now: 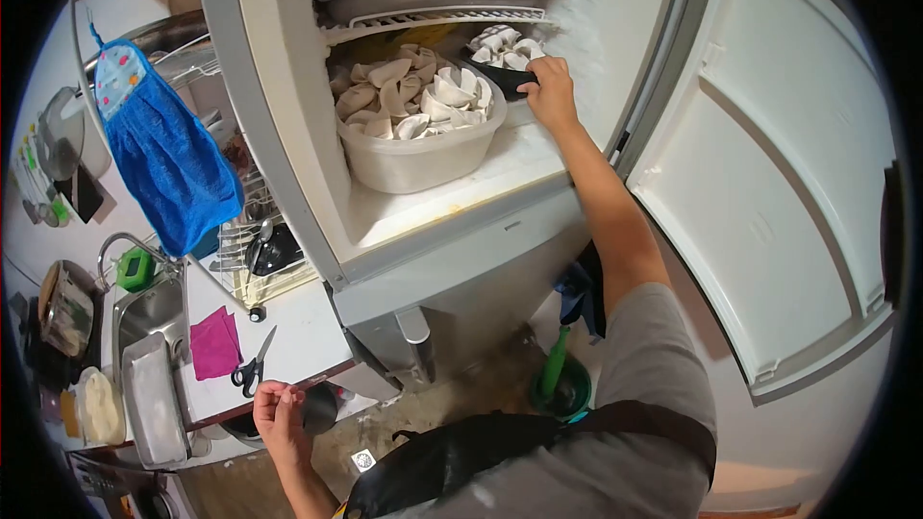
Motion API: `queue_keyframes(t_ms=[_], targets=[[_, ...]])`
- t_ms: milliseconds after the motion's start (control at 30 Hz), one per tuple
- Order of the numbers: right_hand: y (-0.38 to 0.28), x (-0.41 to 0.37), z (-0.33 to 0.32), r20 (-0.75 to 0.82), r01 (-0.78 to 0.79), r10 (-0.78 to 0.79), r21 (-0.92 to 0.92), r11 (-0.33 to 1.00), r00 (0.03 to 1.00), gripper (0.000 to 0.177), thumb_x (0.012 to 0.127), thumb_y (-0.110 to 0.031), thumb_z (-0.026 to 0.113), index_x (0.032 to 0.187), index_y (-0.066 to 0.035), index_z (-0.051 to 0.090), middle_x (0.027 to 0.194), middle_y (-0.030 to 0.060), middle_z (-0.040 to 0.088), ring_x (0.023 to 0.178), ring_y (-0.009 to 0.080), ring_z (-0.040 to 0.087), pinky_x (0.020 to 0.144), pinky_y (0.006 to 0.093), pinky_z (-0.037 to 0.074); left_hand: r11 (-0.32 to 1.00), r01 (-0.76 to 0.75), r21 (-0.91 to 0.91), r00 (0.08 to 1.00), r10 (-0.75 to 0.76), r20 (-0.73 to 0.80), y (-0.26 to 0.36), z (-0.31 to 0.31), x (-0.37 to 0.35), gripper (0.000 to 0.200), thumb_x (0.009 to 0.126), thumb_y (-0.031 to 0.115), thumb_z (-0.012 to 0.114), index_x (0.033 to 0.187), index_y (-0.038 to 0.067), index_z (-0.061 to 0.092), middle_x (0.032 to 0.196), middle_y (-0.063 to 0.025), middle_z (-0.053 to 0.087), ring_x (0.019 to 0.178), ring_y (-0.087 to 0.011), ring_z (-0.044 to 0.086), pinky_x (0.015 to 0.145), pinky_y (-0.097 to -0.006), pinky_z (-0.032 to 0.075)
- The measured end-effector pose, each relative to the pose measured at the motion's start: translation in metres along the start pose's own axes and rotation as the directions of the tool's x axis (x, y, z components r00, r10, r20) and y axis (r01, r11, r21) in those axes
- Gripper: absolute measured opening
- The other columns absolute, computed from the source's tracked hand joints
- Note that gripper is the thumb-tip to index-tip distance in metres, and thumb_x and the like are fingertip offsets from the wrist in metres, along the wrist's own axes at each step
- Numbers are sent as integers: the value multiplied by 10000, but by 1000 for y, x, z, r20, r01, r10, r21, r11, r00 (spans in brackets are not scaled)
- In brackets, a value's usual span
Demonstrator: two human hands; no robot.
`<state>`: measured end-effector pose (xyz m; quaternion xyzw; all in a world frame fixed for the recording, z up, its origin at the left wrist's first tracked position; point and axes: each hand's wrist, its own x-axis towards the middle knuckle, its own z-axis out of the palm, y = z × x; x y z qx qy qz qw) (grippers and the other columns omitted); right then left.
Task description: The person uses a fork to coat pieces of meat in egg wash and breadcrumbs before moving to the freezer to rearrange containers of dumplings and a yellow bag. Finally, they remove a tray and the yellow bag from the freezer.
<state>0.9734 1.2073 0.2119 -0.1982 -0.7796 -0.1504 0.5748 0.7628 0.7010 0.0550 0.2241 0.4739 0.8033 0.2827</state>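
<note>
Two hands in view. Far left, a blue towel (168,149) hangs above the sink (154,312). A pink cloth (213,344) and scissors (254,365) lie on the table (298,327). The left hand (279,413) hovers just below the table edge near the scissors, fingers drawn narrow toward the thumb, nothing visible in it. Centre: the open freezer, with a white basin (418,159) heaped with dumplings (413,96) on the frosted freezer floor (519,159). Right of it, the right hand (551,91) grips the rim of a black tray (500,77), also carrying dumplings, which sits behind the basin's far rim. The freezer door (779,163) is swung wide. Judging by this, the tray is inside the freezer but not released, and the door is not shut.
</note>
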Motion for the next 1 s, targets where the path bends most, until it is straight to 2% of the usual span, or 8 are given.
queue_keyframes(t_ms=[433, 567, 633, 700, 733, 767, 833, 1000], targets=[[2, 1, -6, 122, -38, 40, -17, 999, 992, 322, 558, 14, 690, 862, -21, 590, 880, 126, 565, 883, 319, 499, 747, 368, 439, 1000, 14, 3, 1000, -14, -20, 6, -11, -18, 118, 816, 81, 585, 908, 65, 511, 821, -3, 545, 760, -74, 520, 733, -215, 426], [-85, 0, -137, -283, -184, 174, -8, 983, 943, 307, 675, -99, 696, 971, -54, 623, 925, 106, 627, 837, 234, 603, 738, 307, 470, 999, 29, 45, 999, -28, -18, 9, -15, -17, 112, 809, 74, 592, 895, 59, 523, 808, -14, 566, 739, -77, 531, 696, -210, 428], [-109, -66, -272, -482, 44, -195, -307, 951, 854, 395, 599, -155, 756, 918, 23, 608, 942, 120, 619, 861, 250, 593, 757, 343, 473, 993, 61, 105, 998, -63, 12, 4, -25, -16, 99, 795, 67, 603, 862, 53, 532, 770, -18, 571, 719, -65, 527, 659, -202, 420], [-184, -89, -386, -701, -611, -287, -711, 349, 653, 277, 623, -154, 713, 805, 37, 625, 753, 137, 626, 719, 238, 600, 651, 294, 496, 971, 107, 214, 979, -140, 148, -5, -41, -12, 73, 772, 49, 618, 778, 46, 546, 675, -14, 569, 608, -50, 508, 540, -189, 390], [-175, -101, -465, -944, -586, -299, -321, 744, 138, 329, 769, -259, 500, 775, 39, 639, 736, 189, 628, 625, 259, 608, 567, 329, 506, 937, 129, 325, 955, -206, 215, -3, -37, -13, 100, 772, 47, 624, 708, 35, 548, 623, -10, 562, 513, -54, 485, 460, -190, 353], [-158, -143, -549, -902, -738, -267, -431, 520, 338, 403, 797, -321, 491, 941, 33, 618, 865, 166, 636, 790, 266, 604, 671, 345, 496, 904, 146, 401, 892, -296, 342, -3, -40, -10, 119, 775, 49, 624, 685, 31, 547, 616, -8, 562, 501, -51, 484, 449, -191, 352], [-91, -222, -675, -949, -869, 214, -100, 485, 229, 488, 825, -346, 484, 1148, 18, 513, 1071, 145, 586, 1018, 259, 526, 866, 358, 415, 858, 135, 496, 715, -431, 551, -13, -39, -1, 151, 785, 67, 625, 661, 24, 550, 595, 0, 555, 491, -45, 488, 443, -190, 351], [14, -316, -643, -383, -730, 905, 564, 386, 183, 611, 816, -526, 459, 1285, -137, 413, 1312, 107, 408, 1243, 281, 306, 1015, 535, 180, 863, 213, 458, 492, -500, 713, -34, -12, 5, 164, 837, 183, 600, 798, 24, 595, 603, 22, 539, 539, -26, 491, 486, -181, 360]])
